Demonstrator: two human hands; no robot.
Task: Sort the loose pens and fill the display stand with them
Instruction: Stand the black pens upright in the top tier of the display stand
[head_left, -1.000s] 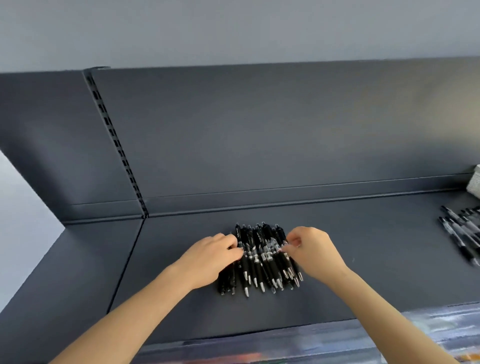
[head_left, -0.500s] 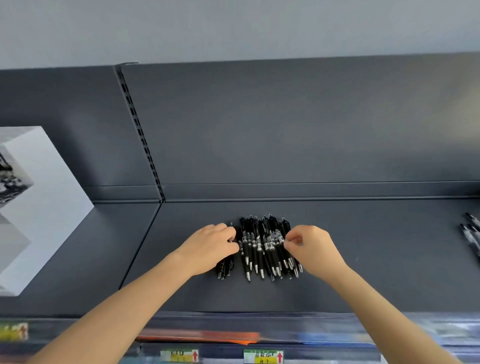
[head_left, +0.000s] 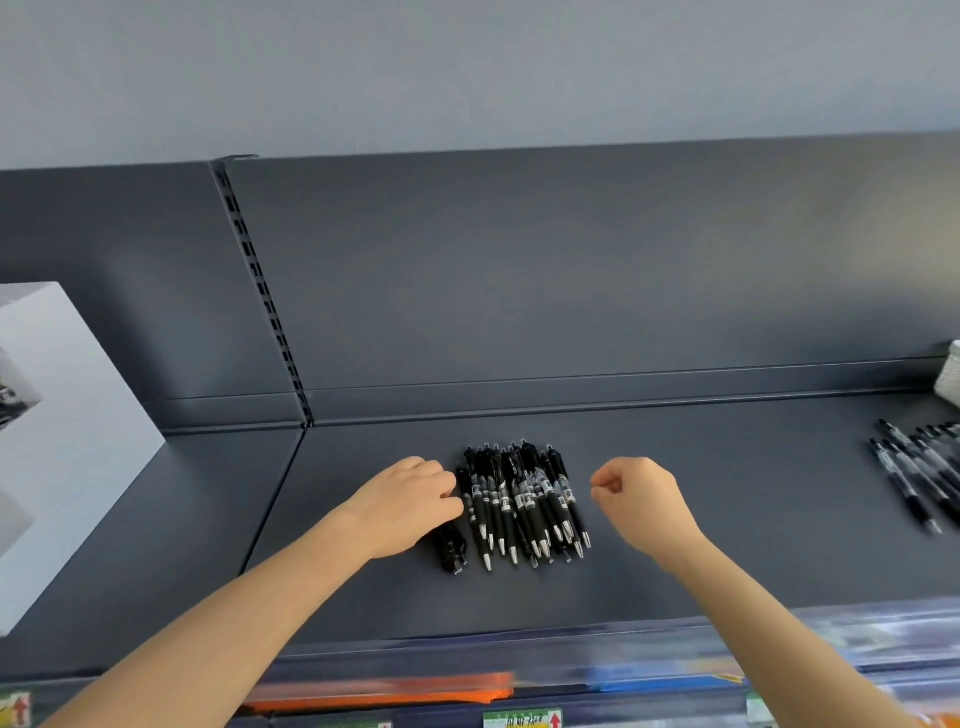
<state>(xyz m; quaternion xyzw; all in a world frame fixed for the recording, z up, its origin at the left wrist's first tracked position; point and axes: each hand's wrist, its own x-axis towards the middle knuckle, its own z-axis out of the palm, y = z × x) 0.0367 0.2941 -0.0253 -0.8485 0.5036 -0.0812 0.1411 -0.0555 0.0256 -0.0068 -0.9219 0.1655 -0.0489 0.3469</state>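
Two hands flank a pile of black pens (head_left: 519, 499) on the shelf (head_left: 727, 545). Left hand (head_left: 410, 506) rests over the pile's edge, fingers bent against pens; grip can't be told. Right hand (head_left: 636, 499) is a loose empty fist just beside the pile, not touching. More pens (head_left: 914, 467) lie well off to its right.

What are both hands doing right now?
Left hand: curled against the pens; grip cannot be told.
Right hand: closed, empty, apart from pens.
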